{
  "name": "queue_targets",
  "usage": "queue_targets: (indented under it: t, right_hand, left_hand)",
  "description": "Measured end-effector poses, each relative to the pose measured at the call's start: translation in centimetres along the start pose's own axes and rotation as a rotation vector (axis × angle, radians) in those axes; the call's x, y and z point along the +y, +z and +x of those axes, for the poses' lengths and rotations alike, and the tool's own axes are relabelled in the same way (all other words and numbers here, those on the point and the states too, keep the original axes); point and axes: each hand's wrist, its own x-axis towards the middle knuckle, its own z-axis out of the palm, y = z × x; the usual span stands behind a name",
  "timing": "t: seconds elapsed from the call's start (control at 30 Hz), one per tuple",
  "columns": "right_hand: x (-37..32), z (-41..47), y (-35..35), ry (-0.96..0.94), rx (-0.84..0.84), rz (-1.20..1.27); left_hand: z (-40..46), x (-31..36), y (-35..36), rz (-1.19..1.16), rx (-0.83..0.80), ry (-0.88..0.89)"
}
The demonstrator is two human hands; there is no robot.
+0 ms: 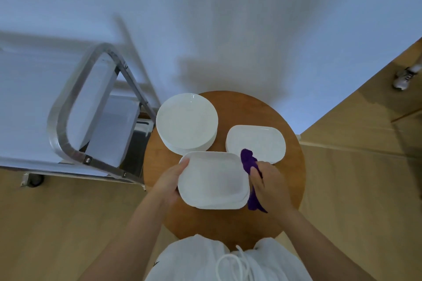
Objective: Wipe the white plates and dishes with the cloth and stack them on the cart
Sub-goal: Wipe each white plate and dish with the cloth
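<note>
A white rectangular dish [212,181] is held above the near half of a round wooden table [294,166]. My left hand [170,181] grips its left edge, thumb on the rim. My right hand [268,183] grips a purple cloth [249,162] against the dish's right edge. A stack of round white plates [186,122] sits at the table's back left. A stack of white rectangular dishes [257,141] sits at the back right.
A metal cart [68,143] with a tubular handle stands left of the table, against a white wall. The floor is light wood. Another person's shoe [403,77] shows at the far right.
</note>
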Motion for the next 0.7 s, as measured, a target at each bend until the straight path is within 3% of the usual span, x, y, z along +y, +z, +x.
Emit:
queue_targets:
  t: [0.2, 0.5, 0.63, 0.7]
  right_hand:
    - [1.1, -0.5, 1.5, 0.114, -0.039, 0.14]
    - [2.6, 0.5, 2.5, 0.157, -0.076, 0.188]
    - [2.9, 0.7, 2.9, 0.179, -0.102, 0.199]
    - [3.2, 0.6, 3.0, 0.187, -0.112, 0.2]
  left_hand:
    - [3.7, -2.3, -0.5, 0.176, 0.2, -0.062]
    - [7.8, -4.4, -0.3, 0.402, 0.244, -0.114]
    - [9.1, -5.2, -0.1, 0.382, 0.285, -0.133]
    - [9.9, -5.7, -0.1, 0.531, 0.33, -0.078]
